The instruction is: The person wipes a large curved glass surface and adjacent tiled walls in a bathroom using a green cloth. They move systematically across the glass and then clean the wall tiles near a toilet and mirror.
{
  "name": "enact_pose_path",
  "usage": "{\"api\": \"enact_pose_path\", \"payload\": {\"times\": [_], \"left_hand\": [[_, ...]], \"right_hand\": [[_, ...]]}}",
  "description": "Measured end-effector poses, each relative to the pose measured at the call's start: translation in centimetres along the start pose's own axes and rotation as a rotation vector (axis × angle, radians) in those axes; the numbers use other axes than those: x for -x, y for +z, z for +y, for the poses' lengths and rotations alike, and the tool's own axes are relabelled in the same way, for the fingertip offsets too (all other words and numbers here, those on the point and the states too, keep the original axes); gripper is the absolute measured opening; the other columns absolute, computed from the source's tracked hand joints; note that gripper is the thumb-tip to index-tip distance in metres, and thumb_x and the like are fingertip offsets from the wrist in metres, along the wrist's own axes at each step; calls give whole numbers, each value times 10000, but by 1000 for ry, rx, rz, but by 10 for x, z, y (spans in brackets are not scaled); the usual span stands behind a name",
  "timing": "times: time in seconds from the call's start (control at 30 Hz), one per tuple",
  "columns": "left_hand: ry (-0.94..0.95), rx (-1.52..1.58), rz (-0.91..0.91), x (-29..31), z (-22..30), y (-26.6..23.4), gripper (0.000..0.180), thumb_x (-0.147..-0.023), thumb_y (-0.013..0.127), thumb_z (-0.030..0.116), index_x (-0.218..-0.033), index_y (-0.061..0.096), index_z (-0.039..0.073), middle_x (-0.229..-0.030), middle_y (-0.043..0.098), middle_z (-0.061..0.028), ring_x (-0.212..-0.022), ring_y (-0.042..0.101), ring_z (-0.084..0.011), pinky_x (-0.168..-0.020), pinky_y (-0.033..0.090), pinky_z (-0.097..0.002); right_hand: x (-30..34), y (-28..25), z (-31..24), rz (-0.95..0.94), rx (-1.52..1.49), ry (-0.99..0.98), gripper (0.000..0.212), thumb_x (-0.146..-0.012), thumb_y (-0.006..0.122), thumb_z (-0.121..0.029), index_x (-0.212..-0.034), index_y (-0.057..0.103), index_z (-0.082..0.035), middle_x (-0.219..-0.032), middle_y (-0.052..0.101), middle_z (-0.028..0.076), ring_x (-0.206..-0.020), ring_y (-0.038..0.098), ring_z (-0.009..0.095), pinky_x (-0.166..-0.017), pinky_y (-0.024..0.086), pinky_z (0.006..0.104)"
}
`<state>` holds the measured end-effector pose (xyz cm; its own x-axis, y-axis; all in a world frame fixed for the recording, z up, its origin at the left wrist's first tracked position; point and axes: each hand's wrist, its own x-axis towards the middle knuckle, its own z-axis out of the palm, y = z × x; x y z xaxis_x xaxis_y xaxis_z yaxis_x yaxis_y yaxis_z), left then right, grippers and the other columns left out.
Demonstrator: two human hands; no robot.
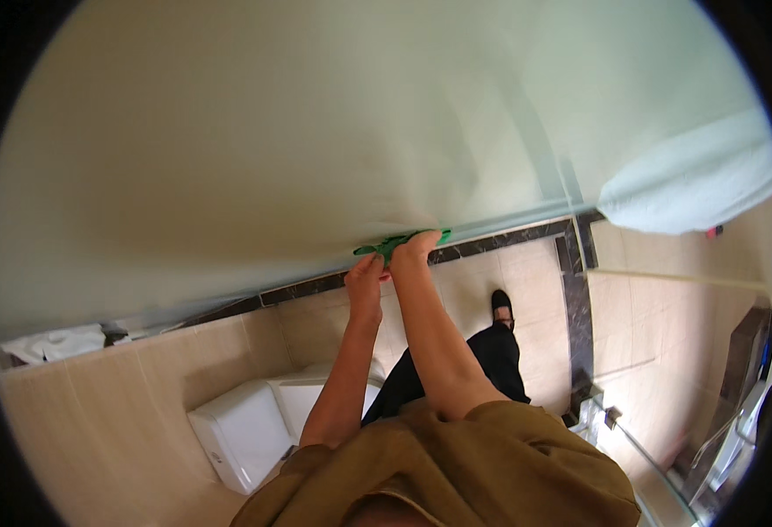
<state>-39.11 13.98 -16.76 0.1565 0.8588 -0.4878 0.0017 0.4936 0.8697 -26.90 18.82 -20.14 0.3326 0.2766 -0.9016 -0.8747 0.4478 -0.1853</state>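
A green cloth (384,249) lies against a large frosted glass panel (254,132), just above the panel's lower edge. My right hand (417,245) grips the cloth and presses it to the glass, and some green shows past its fingers. At the cloth's left end is my left hand (366,274), its fingers closed on the edge. A small bit of red shows beside the left hand; I cannot make out what it is. Both forearms reach forward from below, and the fingertips are partly hidden.
A white toilet (244,435) stands at the lower left, close to my left arm. Dark stone trim (509,237) runs along the glass's foot. A pale blue towel (693,180) hangs at the right. White cloth or paper (57,342) rests on a ledge at far left.
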Motion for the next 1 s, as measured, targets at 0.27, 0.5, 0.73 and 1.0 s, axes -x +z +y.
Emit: {"api": "enact_pose_path", "payload": {"times": [0.27,0.5,0.73,1.0], "left_hand": [[217,-1,-18,39,44,17,220,-988,640,133,-1137,723,-6,-940,712,-19,-821,618,-96,-766,495,-277],[320,-78,-27,68,82,11,273,-1005,628,136,-1218,691,-23,-965,710,-14,-820,606,-73,-712,501,-259],[389,85,-104,95,137,5,275,-1020,586,115,-1223,683,-43,-984,701,-14,-838,598,-66,-703,505,-237],[533,141,-252,111,171,14,281,-1031,520,66,-1262,637,-43,-1103,674,-31,-999,592,-92,-875,483,-257]], "right_hand": [[70,31,-21,143,200,-89,639,-1046,222,-518,-1479,430,-95,-1531,439,129,-1291,522,336,-1107,419,458],[123,47,-26,210,324,-405,661,-1048,255,-489,-1471,323,15,-1466,414,332,-1236,515,480,-1009,472,558],[238,73,-22,-90,374,-1045,828,-1041,347,-544,-1616,24,-42,-1629,95,253,-1483,215,391,-1173,262,501],[294,94,-36,-394,537,-1809,780,-1046,478,-348,-1610,55,-13,-1645,-55,298,-1523,20,465,-1193,146,598]]}}
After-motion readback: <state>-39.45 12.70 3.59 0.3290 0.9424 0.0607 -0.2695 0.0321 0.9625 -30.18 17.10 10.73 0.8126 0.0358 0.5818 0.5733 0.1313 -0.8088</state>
